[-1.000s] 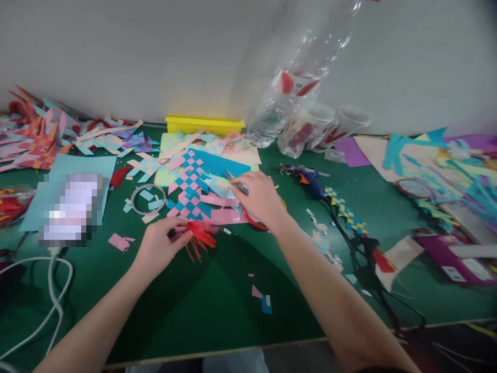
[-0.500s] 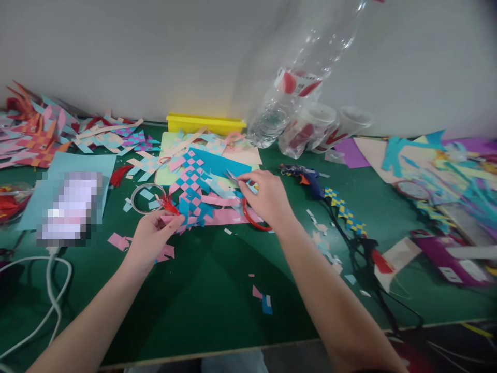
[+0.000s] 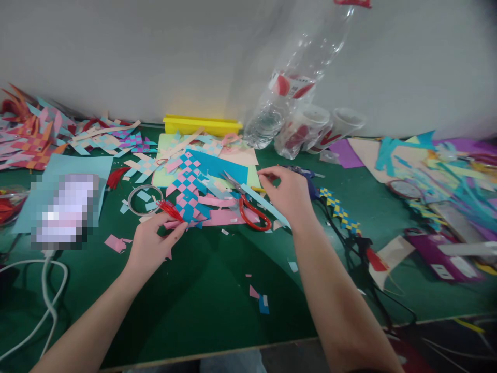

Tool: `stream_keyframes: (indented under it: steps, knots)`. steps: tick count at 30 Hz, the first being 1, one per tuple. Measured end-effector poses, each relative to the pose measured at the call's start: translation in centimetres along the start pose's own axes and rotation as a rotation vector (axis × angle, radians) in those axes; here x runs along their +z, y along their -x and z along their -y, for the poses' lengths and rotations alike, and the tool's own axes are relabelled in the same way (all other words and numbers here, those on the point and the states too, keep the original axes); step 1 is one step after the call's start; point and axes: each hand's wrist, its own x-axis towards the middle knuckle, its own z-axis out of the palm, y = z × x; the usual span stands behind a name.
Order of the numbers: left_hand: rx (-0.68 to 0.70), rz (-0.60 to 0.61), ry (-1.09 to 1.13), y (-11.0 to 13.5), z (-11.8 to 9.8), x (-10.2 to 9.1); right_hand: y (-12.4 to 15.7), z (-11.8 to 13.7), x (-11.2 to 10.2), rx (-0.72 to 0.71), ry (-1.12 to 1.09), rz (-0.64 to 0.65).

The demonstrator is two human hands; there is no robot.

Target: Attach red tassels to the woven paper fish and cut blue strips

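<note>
My left hand (image 3: pixel 149 243) pinches the near corner of a pink and blue woven paper piece (image 3: pixel 189 199) with a red tassel (image 3: pixel 170 209) at that corner. My right hand (image 3: pixel 289 194) is raised a little over the green table (image 3: pixel 209 290), fingers pinched on a light blue paper strip (image 3: pixel 267 205) that slants down toward me. Red-handled scissors (image 3: pixel 248 204) lie on the paper pile between my hands, untouched.
A glue gun (image 3: pixel 310 184) lies right of my right hand, its black cord trailing to the front edge. Clear plastic bottle (image 3: pixel 295 77) and cups (image 3: pixel 341 124) stand at the back. A yellow box (image 3: pixel 202 125), a tape ring (image 3: pixel 144 199), paper scraps and a white cable (image 3: pixel 46 290) lie about.
My right hand left the scissors on the pile and moved right, lifting a light blue strip. My left hand shifted from the loose red tassel up to the woven piece's corner.
</note>
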Motion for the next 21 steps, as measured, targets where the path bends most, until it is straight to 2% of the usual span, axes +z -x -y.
stream_keyframes:
  steps: [6, 13, 21]
  knots:
    - [-0.002, 0.018, -0.034, 0.2, -0.2, 0.0, 0.0, -0.6, 1.1, 0.022, 0.048, 0.132]
    - [0.025, 0.002, -0.029, 0.1, -0.2, -0.1, -0.3, 1.2, 3.8, -0.1, 0.08, 0.27]
    - [0.03, -0.002, -0.053, -0.1, 0.1, -0.2, -1.1, 2.7, 6.6, -0.144, 0.224, 0.309]
